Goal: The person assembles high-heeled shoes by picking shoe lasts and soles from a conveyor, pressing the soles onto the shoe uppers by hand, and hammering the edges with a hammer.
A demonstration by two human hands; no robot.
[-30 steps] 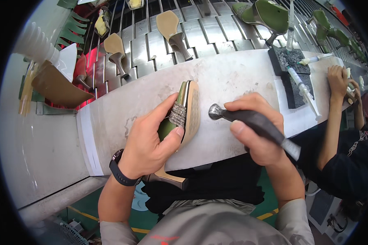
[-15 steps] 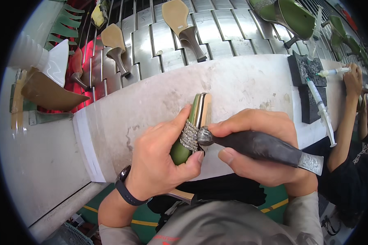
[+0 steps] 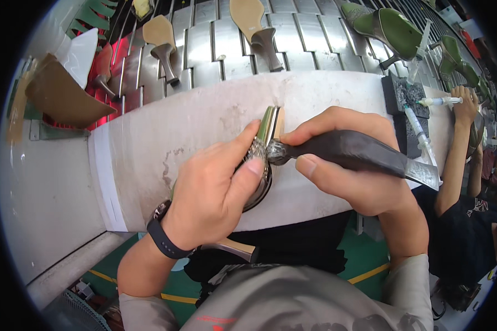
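Observation:
My left hand (image 3: pixel 210 182) is wrapped round a green high-heeled shoe (image 3: pixel 266 120), with its thumb across the glittering strap (image 3: pixel 255 148). The toe end points away from me, and the brown heel (image 3: pixel 234 248) sticks out below my wrist. My right hand (image 3: pixel 364 185) grips a hammer (image 3: pixel 345 150) with a dark body, a rounded metal head and a flat flared metal end. Its rounded head (image 3: pixel 276 152) rests against the side of the shoe, by the sole edge and strap. My left palm hides much of the shoe.
A pale worktable (image 3: pixel 204 124) lies under my hands. Beyond it runs a metal slat conveyor (image 3: pixel 199 44) with tan-soled shoes (image 3: pixel 159 34) and green shoes (image 3: pixel 392 33). Syringes (image 3: pixel 419 132) lean on a dark block (image 3: pixel 408 110) at right, beside a co-worker's arm (image 3: pixel 458 149).
Both hands, the shoe and the hammer have shifted slightly farther away across the table. My left thumb has moved up onto the strap, and the shoe has turned a little.

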